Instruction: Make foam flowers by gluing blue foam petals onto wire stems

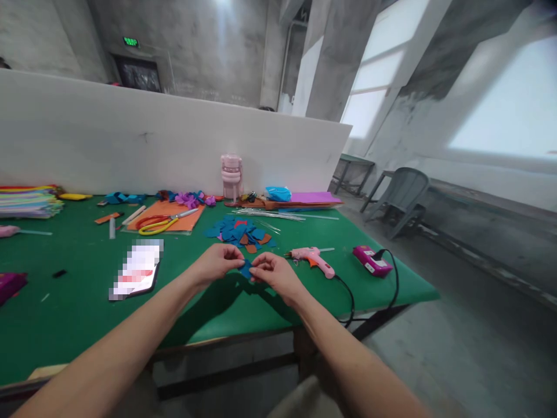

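Observation:
A small blue felt piece (246, 269) is pinched between my two hands, just above the green table. My left hand (219, 262) has its fingertips closed on the piece's left side. On its right side, the fingers of my right hand (276, 274) grip it too. Right behind my hands lies a loose pile of cut felt pieces (237, 230), mostly blue with some brown and pink ones. A pink hot glue gun (312, 258) with a glue stick in its back rests to the right of my right hand.
A phone (138, 268) lies on the green table (204, 319) at left. Scissors (163, 223) rest on orange sheets (187, 219). A pink bottle (231, 177) stands by the white partition (174, 139). The glue gun's cord runs near a magenta box (372, 261) at the right edge.

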A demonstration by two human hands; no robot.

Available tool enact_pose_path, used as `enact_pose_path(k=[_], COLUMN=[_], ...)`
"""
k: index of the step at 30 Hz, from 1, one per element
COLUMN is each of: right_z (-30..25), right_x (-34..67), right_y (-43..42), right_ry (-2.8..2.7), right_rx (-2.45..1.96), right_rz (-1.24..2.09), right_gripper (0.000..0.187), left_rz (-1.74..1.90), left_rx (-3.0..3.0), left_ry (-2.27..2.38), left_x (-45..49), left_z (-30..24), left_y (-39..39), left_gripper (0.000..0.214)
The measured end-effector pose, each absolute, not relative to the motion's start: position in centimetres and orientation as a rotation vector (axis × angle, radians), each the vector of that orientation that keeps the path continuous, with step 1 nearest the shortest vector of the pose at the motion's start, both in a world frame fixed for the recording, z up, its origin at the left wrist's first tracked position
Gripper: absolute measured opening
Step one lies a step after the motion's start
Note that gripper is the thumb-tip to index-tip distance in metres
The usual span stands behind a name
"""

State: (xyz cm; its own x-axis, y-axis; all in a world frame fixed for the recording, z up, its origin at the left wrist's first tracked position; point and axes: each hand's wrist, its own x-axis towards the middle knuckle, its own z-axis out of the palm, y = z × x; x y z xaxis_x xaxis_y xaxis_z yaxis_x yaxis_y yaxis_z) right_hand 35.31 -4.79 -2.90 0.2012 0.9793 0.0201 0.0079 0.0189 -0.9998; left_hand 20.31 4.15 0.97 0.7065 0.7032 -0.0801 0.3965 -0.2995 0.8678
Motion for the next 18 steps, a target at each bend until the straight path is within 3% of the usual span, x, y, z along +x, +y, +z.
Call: enact_pose_path(k=[5, 10, 18], right_z=[-1.7, -1.9, -3.0], right_x=[41.6, 49.3, 50.9], right_y=[-5.7, -7.6, -9.7], right_ry=[-1.162, -1.107, -1.216], right_rx=[-1.543, -2.141, -2.368], right_rz=[0.579, 0.024, 0.3], right_gripper=[0.025, 0.025, 0.034], left_rz=[0.197, 0.047, 0.101], left_rx=[2.27, 2.387, 2.227], left_ry=[0.875, 0.903, 0.903], left_x=[19.8, 19.6, 19.8], left_z=[0.5, -0.8, -2.2], left_y=[5.4, 6.3, 7.5], left_gripper=[0.019, 0.012, 0.019])
